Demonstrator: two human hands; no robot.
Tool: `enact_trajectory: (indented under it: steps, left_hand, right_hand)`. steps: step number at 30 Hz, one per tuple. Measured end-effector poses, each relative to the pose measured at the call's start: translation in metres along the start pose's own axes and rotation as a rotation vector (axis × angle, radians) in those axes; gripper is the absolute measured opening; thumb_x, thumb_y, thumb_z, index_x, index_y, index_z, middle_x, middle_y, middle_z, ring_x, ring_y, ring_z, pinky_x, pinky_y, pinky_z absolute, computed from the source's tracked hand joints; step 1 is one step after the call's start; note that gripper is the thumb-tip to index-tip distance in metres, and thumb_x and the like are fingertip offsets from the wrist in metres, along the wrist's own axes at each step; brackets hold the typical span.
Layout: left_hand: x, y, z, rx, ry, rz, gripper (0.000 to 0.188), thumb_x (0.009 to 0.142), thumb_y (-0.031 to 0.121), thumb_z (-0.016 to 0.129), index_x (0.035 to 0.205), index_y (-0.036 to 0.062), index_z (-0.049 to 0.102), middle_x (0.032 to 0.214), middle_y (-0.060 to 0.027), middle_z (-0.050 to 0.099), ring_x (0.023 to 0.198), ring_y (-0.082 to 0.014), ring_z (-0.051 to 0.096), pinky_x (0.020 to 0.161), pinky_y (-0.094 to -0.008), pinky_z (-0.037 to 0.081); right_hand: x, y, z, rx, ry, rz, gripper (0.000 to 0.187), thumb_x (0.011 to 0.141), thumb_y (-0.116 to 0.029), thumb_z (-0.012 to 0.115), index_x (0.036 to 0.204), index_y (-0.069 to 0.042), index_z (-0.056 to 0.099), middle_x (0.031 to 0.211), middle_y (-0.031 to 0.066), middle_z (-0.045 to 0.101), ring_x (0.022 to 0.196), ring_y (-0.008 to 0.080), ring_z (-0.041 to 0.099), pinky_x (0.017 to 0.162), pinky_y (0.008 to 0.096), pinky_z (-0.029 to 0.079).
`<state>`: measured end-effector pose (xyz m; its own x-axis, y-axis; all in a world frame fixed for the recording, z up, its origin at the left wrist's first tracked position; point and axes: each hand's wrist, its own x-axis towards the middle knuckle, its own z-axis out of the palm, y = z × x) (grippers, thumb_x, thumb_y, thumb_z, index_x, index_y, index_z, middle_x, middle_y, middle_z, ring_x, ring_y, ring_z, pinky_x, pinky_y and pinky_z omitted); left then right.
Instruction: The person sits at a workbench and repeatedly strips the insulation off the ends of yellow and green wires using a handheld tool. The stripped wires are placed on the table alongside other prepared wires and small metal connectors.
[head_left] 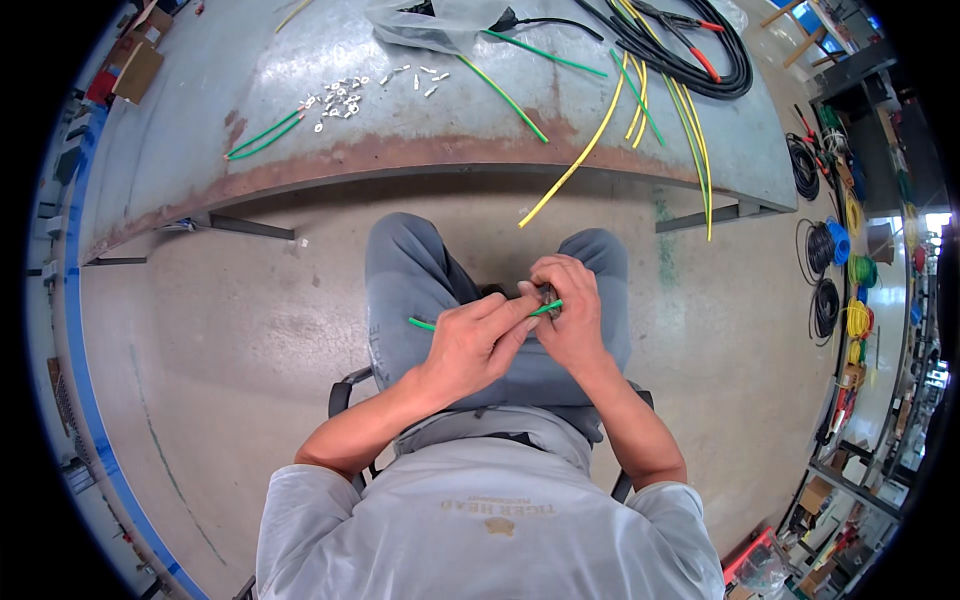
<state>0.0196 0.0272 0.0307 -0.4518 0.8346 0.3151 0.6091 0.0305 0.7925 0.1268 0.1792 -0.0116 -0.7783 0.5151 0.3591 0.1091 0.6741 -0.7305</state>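
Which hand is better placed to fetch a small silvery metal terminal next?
Probably the left hand: though holding the thin green wire, it sits nearer the small silvery metal terminals than the right hand.

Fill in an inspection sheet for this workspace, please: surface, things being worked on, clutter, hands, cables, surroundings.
Surface: grey tabletop, rusty brown along the near edge.
Things in work: one green wire, held above the lap; a small dark thing at the fingers, mostly hidden.
Clutter: small metal lugs scattered; clear plastic bag; red-handled tool on the black cable coil.
Hands: left hand pinches the wire; right hand closes around its other end.
Cables: yellow wires overhang the near edge; the black coil lies at the table's right.
Surroundings: shelves and more coils at right; blue floor line at left.
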Motion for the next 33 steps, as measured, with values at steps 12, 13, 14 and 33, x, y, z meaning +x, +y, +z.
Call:
enact_trajectory:
  steps: [12,13,14,33]
  left_hand:
    - [-0.012,-0.004,0.009,-0.448,-0.102,-0.287,0.015,0.108,0.014,0.069,0.114,0.002,0.075,0.085,-0.0056,0.067,0.065,-0.0156,0.056,0.061,-0.0325,0.048]
    - [-0.014,-0.006,0.009,-0.58,-0.174,-0.382,0.018,0.111,0.017,0.067,0.113,0.0006,0.075,0.086,-0.0023,0.067,0.067,-0.0111,0.054,0.063,-0.0303,0.047]
    - [-0.014,-0.009,0.012,-0.767,-0.211,-0.399,0.022,0.113,0.02,0.064,0.112,0.0002,0.075,0.079,0.0045,0.059,0.069,-0.0052,0.047,0.059,-0.0269,0.041]
    - [-0.007,-0.048,0.039,0.074,0.016,-0.201,0.019,0.109,0.021,0.065,0.102,0.0036,0.065,0.077,-0.0102,0.062,0.072,-0.0321,0.068,0.065,-0.0442,0.053]
  right_hand:
    - [0.009,0.001,-0.009,0.031,0.029,-0.123,0.026,0.088,-0.008,0.084,0.095,-0.003,0.059,0.103,0.0162,0.067,0.103,0.0417,0.066,0.084,0.0484,0.056]
    - [0.009,0.005,-0.011,0.043,0.054,-0.171,0.025,0.088,-0.009,0.084,0.095,-0.003,0.06,0.102,0.0158,0.067,0.103,0.0417,0.067,0.086,0.0488,0.056]
    - [0.013,0.002,-0.016,0.043,0.068,-0.203,0.024,0.087,-0.007,0.083,0.094,-0.003,0.06,0.1,0.0154,0.067,0.104,0.0403,0.068,0.087,0.0481,0.057]
    - [-0.007,0.019,-0.002,-0.36,-0.34,0.234,0.029,0.092,-0.029,0.079,0.095,-0.002,0.07,0.099,0.0182,0.073,0.097,0.0393,0.072,0.085,0.0497,0.059]
